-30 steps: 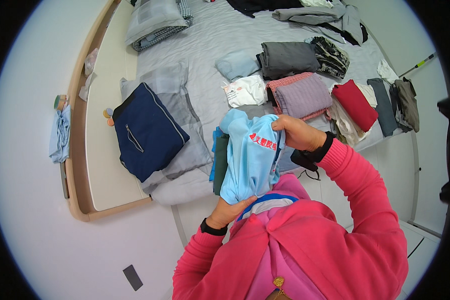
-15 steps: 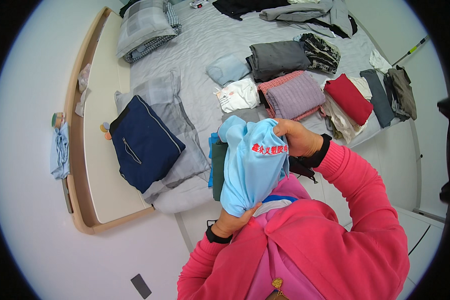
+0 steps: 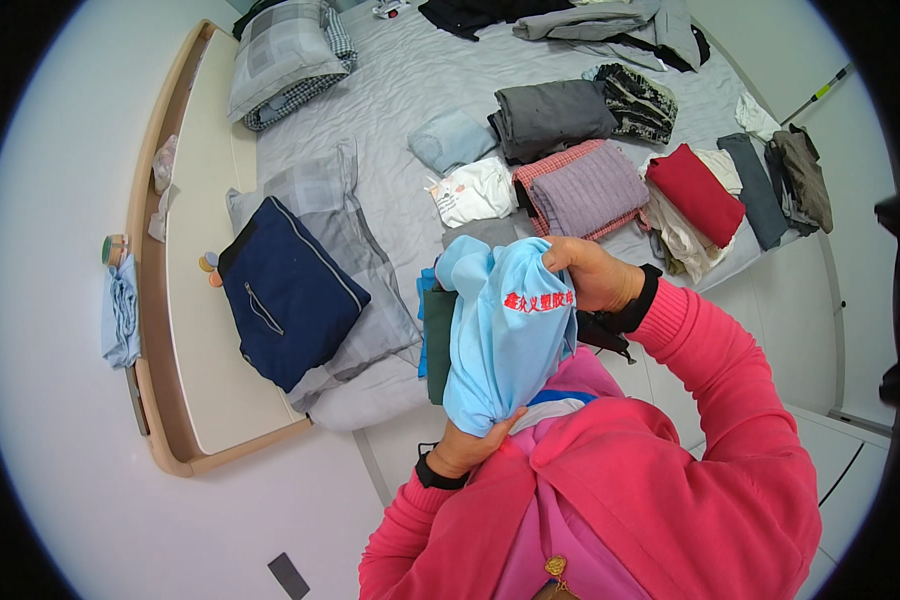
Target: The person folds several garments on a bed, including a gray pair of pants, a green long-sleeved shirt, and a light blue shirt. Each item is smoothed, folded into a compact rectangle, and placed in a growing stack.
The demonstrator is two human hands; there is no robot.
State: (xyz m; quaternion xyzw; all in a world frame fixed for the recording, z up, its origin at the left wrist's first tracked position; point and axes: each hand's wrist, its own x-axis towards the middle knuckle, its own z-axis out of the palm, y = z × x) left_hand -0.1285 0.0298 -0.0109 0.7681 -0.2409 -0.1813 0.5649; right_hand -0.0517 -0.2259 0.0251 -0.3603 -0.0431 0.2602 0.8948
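Gripping the light blue shirt (image 3: 505, 345), right hand (image 3: 590, 272) fingers close on its top edge; left hand (image 3: 470, 445) fingers pinch its bunched bottom, held above the bed (image 3: 410, 90), where folded clothes (image 3: 585, 185) and a navy bag (image 3: 288, 290) lie.

Light-blue garment (image 3: 505, 340): soft fabric, pale sky blue, with a short line of red printed lettering across its upper front. State: bunched and partly rolled, not folded flat. Pose: held upright in the air, gathered at both ends, upper end pinched in the right hand (image 3: 592, 272), lower end gripped from beneath by the left hand (image 3: 467, 445). Location: close before the person's chest, above the near edge of the bed (image 3: 390, 90).
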